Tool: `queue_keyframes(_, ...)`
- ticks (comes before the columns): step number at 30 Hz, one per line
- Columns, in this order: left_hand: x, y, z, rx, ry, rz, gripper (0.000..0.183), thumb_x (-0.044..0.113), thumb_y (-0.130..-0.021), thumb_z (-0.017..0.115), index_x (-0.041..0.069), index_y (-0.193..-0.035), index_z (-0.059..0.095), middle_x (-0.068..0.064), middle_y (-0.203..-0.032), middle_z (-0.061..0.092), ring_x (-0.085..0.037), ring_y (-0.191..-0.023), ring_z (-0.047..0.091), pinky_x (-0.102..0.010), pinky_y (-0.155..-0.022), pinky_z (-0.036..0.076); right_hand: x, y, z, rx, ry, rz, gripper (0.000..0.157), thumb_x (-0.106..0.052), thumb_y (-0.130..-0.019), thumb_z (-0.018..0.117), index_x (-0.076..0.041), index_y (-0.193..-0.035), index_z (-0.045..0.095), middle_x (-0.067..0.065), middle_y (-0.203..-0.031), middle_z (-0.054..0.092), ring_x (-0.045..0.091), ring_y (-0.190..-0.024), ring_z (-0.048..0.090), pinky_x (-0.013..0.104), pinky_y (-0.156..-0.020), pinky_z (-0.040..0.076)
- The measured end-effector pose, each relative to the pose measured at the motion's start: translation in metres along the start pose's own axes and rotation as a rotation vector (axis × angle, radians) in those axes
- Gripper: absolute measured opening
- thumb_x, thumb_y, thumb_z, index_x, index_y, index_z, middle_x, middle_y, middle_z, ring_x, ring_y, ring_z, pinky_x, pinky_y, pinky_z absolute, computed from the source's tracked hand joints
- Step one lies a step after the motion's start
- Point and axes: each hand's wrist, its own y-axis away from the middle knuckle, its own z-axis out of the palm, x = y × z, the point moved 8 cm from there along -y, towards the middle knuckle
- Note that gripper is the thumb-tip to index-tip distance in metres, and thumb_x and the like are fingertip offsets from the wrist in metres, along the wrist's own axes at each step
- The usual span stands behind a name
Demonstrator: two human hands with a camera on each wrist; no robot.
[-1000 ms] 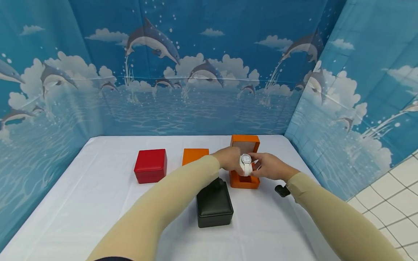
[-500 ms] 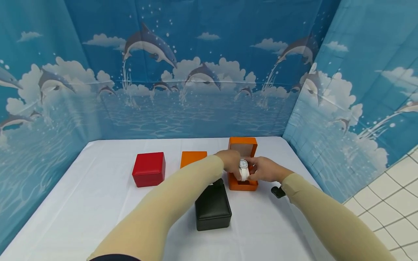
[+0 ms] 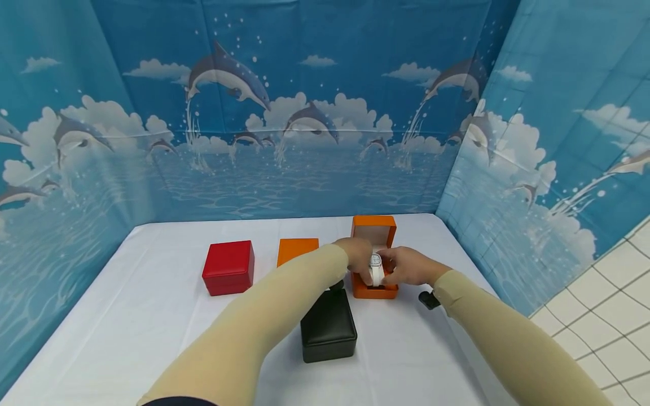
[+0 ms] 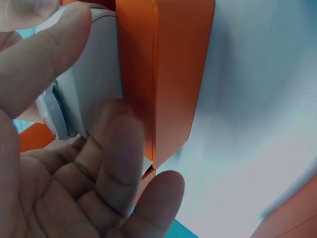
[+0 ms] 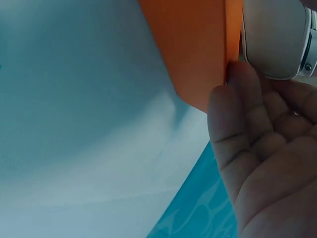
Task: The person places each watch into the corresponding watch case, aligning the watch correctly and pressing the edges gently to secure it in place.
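Observation:
In the head view a white wristwatch (image 3: 376, 270), strapped round a pale cushion (image 4: 99, 62), sits low within an open orange watch box (image 3: 374, 293). My left hand (image 3: 359, 259) holds the cushion from the left; in the left wrist view its thumb lies along one side and its fingers curl at the other, right at the box wall (image 4: 181, 74). From the right, my right hand (image 3: 410, 266) grips the watch and cushion, thumb and fingers near the strap. In the right wrist view, fingertips touch between the cushion (image 5: 275, 39) and the orange rim (image 5: 233, 34).
A closed black box (image 3: 329, 327) stands in front of the orange one, partly under the left forearm. Further left are a red box (image 3: 228, 268) and another orange box (image 3: 297, 251), partly covered by the sleeve. A dolphin-print curtain (image 3: 294, 180) borders the white table (image 3: 167, 316).
Both hands have lowered the watch and cushion deeper into the open orange box. The head view has shifted slightly. The other boxes stay where they were.

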Motion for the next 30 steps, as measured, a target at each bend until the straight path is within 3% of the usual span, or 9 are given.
queue_keyframes(6, 0.0, 0.002, 0.006, -0.016, -0.006, -0.01, 0.046, 0.046, -0.078, 0.093, 0.016, -0.108, 0.076, 0.005, -0.092, 0.067, -0.013, -0.081, 0.062, -0.027, -0.069, 0.056, -0.002, -0.003, 0.008, -0.026, -0.014, 0.008, 0.062, -0.019, -0.084, 0.087, -0.005, -0.14, 0.066, 0.005, -0.122, 0.071, 0.02, -0.104, 0.062, 0.038, -0.096, 0.059)
queue_keyframes(10, 0.002, 0.01, 0.005, -0.013, -0.004, -0.035, 0.042, 0.044, -0.079, 0.093, 0.016, -0.106, 0.077, 0.005, -0.092, 0.067, -0.013, -0.082, 0.06, -0.026, -0.071, 0.055, -0.003, -0.003, 0.011, -0.035, 0.039, 0.001, 0.061, -0.021, -0.084, 0.088, -0.006, -0.139, 0.067, 0.006, -0.123, 0.069, 0.021, -0.106, 0.061, 0.041, -0.099, 0.057)
queue_keyframes(18, 0.004, 0.026, 0.0, 0.016, -0.005, -0.033, 0.041, 0.045, -0.085, 0.088, 0.013, -0.107, 0.076, 0.003, -0.09, 0.065, -0.014, -0.08, 0.057, -0.027, -0.071, 0.052, -0.004, -0.002, 0.008, -0.058, 0.162, 0.026, 0.05, -0.028, -0.087, 0.087, -0.007, -0.13, 0.071, 0.007, -0.114, 0.065, 0.021, -0.099, 0.056, 0.036, -0.088, 0.054)
queue_keyframes(22, 0.003, 0.029, 0.001, 0.02, -0.014, -0.036, 0.041, 0.047, -0.085, 0.087, 0.013, -0.106, 0.077, 0.004, -0.088, 0.064, -0.014, -0.078, 0.057, -0.026, -0.069, 0.052, -0.005, -0.002, 0.007, -0.066, 0.15, 0.046, 0.048, -0.029, -0.088, 0.087, -0.008, -0.128, 0.073, 0.002, -0.102, 0.068, 0.019, -0.089, 0.057, 0.033, -0.078, 0.051)
queue_keyframes(30, -0.005, 0.028, 0.002, 0.016, 0.046, -0.094, 0.042, 0.048, -0.083, 0.088, 0.015, -0.107, 0.078, 0.004, -0.087, 0.064, -0.014, -0.079, 0.058, -0.026, -0.069, 0.052, -0.001, -0.002, 0.009, -0.076, 0.118, 0.096, 0.062, -0.029, -0.087, 0.087, -0.005, -0.141, 0.067, -0.001, -0.098, 0.069, 0.019, -0.088, 0.053, 0.031, -0.076, 0.048)
